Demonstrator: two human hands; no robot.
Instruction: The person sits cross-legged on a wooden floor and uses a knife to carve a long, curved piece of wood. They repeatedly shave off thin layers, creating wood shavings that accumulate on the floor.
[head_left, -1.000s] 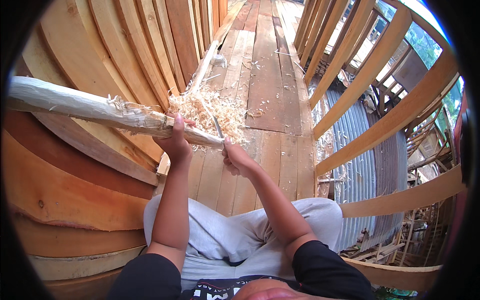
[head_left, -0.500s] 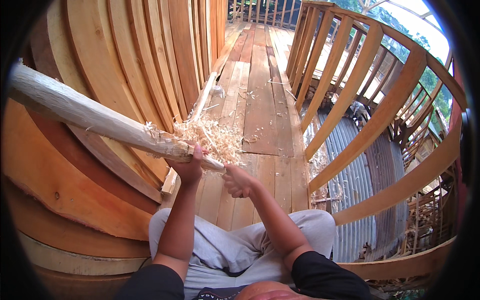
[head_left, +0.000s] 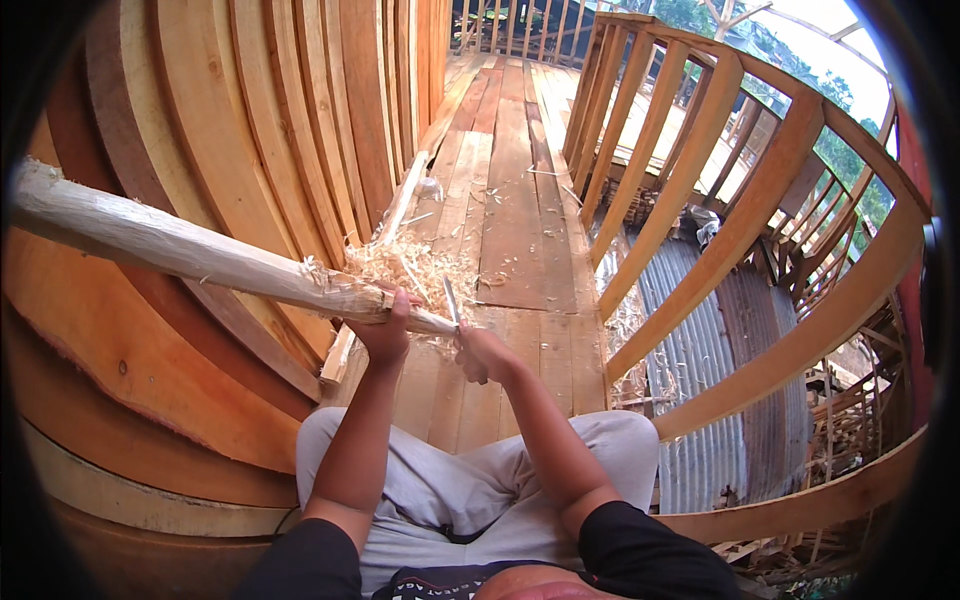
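Note:
A long, pale wooden pole point(head_left: 215, 252), stripped of bark, slants in from the left and tapers toward its near end in front of me. My left hand point(head_left: 385, 330) wraps around it from below, close to that tapered end. A knife point(head_left: 450, 298) with a narrow, light blade points away from me beside the pole's tip. Its handle is hidden in my closed right hand point(head_left: 483, 353), which is right at the tip. Curly wood shavings point(head_left: 415, 268) lie heaped on the floor just beyond my hands.
A plank wall point(head_left: 290, 120) stands close on the left. Floorboards point(head_left: 515, 230) run ahead, strewn with loose shavings. A slatted wooden railing point(head_left: 670, 150) lines the right side, with corrugated metal sheets point(head_left: 700, 370) below it. My crossed legs point(head_left: 400, 480) are beneath my arms.
The knife blade, not distinguishable before, now shows upright past the pole's tip as my right hand has turned. My left hand keeps its grip, and the view has shifted slightly.

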